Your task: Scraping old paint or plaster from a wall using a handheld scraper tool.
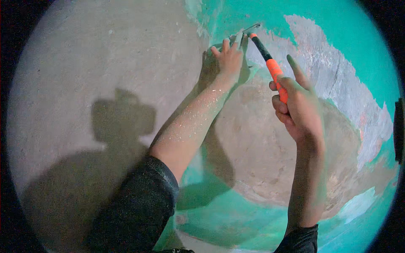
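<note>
My right hand [303, 109] is wrapped round the orange and black handle of a scraper [273, 68], its index finger stretched out beside the grip. The scraper's thin metal head lies crosswise against the upper part of the green-painted wall [265, 12]. My left hand [230, 59] reaches up near the corner with its fingers spread against the wall, the fingertips close to the scraper's head. Pale flakes speckle my left forearm. Whether the left fingertips touch the metal, I cannot tell.
A bare grey-brown wall [71, 71] fills the left side and meets the green one at a corner. Around a large brown patch [257, 139] runs whitish, ragged-edged stripped surface [325, 63]. My shadow [122, 118] falls on the left wall. A dark object [398, 130] stands at the right rim.
</note>
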`<state>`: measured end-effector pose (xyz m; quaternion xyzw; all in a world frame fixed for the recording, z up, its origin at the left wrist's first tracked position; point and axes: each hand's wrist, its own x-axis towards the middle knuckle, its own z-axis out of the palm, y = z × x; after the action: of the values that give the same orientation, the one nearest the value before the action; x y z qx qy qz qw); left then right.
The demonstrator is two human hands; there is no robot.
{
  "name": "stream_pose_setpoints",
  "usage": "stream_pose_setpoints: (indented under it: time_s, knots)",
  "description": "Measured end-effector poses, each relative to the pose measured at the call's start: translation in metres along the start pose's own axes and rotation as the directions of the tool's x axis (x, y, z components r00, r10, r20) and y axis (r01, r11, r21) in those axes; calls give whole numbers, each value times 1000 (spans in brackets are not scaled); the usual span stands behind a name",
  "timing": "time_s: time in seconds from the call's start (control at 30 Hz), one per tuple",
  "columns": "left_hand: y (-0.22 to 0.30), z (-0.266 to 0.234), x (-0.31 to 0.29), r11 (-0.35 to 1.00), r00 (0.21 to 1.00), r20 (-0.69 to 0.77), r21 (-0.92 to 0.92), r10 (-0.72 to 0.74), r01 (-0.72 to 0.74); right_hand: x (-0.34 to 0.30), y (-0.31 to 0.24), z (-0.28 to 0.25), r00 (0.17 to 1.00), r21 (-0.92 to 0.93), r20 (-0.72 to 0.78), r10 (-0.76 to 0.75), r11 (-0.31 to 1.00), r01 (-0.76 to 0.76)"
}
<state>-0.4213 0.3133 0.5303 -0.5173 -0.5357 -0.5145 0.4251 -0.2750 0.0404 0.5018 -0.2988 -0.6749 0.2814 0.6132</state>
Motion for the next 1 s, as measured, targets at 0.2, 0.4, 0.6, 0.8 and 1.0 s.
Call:
stream_pose_setpoints:
  time_s: [0.2,0.4,0.6,0.8,1.0]
  knots:
    - [12,-19,-9,995,994,-108,-98,-9,-2,-5,4,-11,1000,-9,-17,-24,1000,24]
    - [23,-31,0,980,993,-104,-187,47,-66,3,12,-15,994,-20,-101,-46,999,44]
    - [30,2,4,986,969,-237,-136,65,-99,5,0,-14,991,-34,-103,-86,996,83]
    - [35,15,-3,987,934,-353,-130,48,-100,-1,-3,-15,990,-19,-122,-68,998,67]
    - [36,20,-1,978,985,-171,-197,32,-66,-2,-10,-19,993,-18,-99,-66,998,64]
